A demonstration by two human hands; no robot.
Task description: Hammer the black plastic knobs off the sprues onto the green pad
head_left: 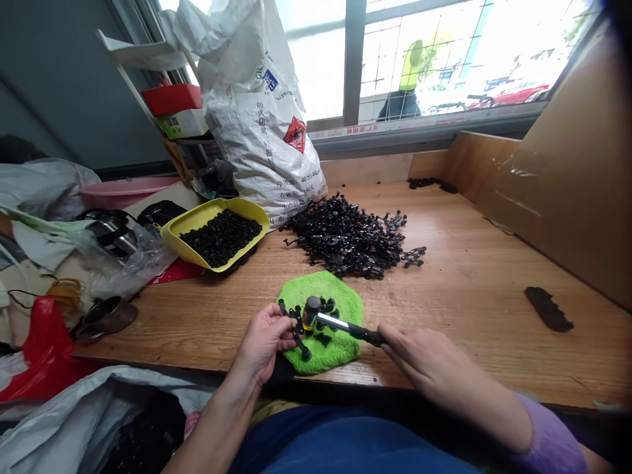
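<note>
My right hand (407, 349) is wrapped round the black grip of a small hammer (340, 322). The hammer's head, black on top with a yellow face below, is over a bright green cloth (323, 359). At the cloth's left side, my left hand (269, 336) pinches a black plastic part (300, 342) with knobbed ends, close beside the hammer head. Whether the head touches that part I cannot tell. Several small black pieces (330, 305) lie on the cloth around the head.
Behind the cloth lies a heap of black plastic parts (350, 237). A yellow scoop-like tray (170, 230) of small black pieces stands left of it, before a large white sack (257, 118). A metal cup (106, 319) sits at left, a dark flat piece (548, 309) at right, cardboard (567, 164) behind.
</note>
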